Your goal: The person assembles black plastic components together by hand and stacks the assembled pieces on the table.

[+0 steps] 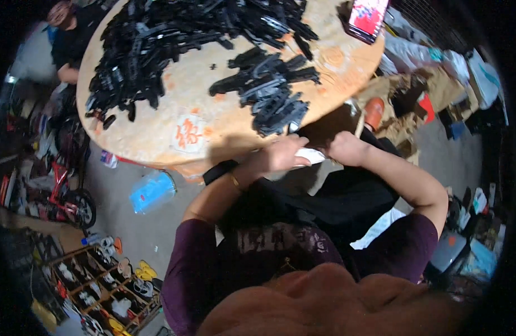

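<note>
Just off the near edge of the round table [157,147], my two hands are close together over my lap. A small white object, flat-looking and folded or bag-like [310,157], lies between them; its kind is not clear. My left hand [281,154] is closed on it, the thumb along its near side. My right hand [347,149] is curled into a fist by its right end, and whatever is inside the fingers is hidden. On the table beyond my left hand is a small heap of black plastic strips [263,84].
A larger pile of black strips [157,39] covers the table's far side. At the right edge lies a phone [368,19]. A person [73,42] is at the far left. Below are a blue package [151,191], a red bicycle [59,185], a shoe rack [95,280] and brown paper [401,92].
</note>
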Motion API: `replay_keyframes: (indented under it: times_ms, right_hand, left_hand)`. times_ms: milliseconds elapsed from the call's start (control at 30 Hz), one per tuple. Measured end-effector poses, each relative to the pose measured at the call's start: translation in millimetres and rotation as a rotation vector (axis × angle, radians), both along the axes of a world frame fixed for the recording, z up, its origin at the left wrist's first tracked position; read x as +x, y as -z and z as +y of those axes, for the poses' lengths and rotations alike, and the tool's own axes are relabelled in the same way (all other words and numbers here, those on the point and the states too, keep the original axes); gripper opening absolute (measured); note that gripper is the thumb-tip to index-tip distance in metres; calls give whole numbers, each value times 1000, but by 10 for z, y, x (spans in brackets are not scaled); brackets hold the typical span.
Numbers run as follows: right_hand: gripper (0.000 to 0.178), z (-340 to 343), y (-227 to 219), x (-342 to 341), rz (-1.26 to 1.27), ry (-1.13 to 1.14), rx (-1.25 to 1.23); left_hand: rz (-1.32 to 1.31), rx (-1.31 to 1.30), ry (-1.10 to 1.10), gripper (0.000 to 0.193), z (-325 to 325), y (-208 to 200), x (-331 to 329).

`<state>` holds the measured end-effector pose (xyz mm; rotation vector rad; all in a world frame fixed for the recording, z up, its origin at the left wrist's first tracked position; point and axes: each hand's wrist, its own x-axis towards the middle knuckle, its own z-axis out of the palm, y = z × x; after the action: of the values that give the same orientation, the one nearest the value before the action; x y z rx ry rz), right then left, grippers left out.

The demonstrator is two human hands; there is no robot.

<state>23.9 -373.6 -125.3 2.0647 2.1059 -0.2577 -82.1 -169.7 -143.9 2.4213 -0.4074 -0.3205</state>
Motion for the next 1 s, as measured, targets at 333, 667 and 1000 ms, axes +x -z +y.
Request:
replay_keyframes:
  times_ms: [333, 667, 1000]
  right_hand:
    - [72, -43, -238, 255, 762, 558, -197]
    - [66, 92, 166, 630, 397, 895, 183]
    - [31, 290, 174, -76, 528, -136, -927]
  left_hand:
    - [-246, 225, -55, 38, -255, 537, -498]
    - [-248, 41, 130, 55, -548, 448, -1000]
    - [-240, -353, -69, 46, -511, 478, -321]
